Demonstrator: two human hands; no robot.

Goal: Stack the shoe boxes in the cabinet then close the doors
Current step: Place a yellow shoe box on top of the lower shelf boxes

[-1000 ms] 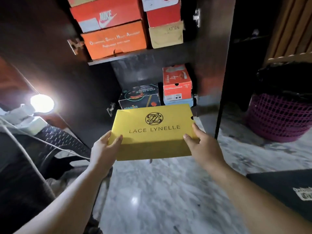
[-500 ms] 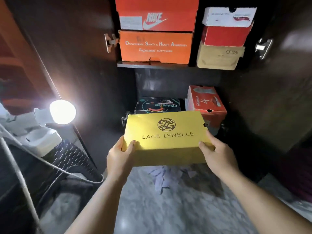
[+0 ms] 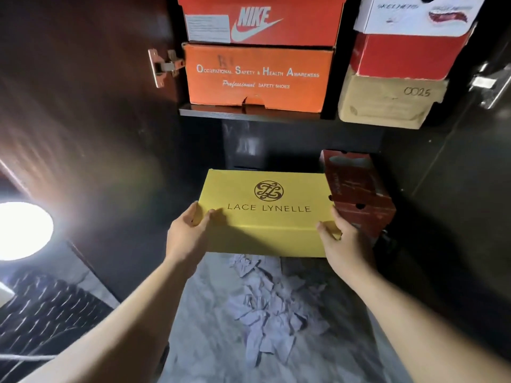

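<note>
Hands [image 3: 188, 236] hold yellow box [image 3: 265, 214]; marble floor [image 3: 210, 327], paper scraps [image 3: 271, 308], lamp [image 3: 19, 230].

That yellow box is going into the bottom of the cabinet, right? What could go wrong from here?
The yellow box, held at its near corners by the left hand and right hand, sits very close to the tilted red box on its right, so pushing in could snag or shove it. The lower compartment is dark, so what lies beneath is hard to judge. Crumpled paper on the floor could slip underfoot.
</note>
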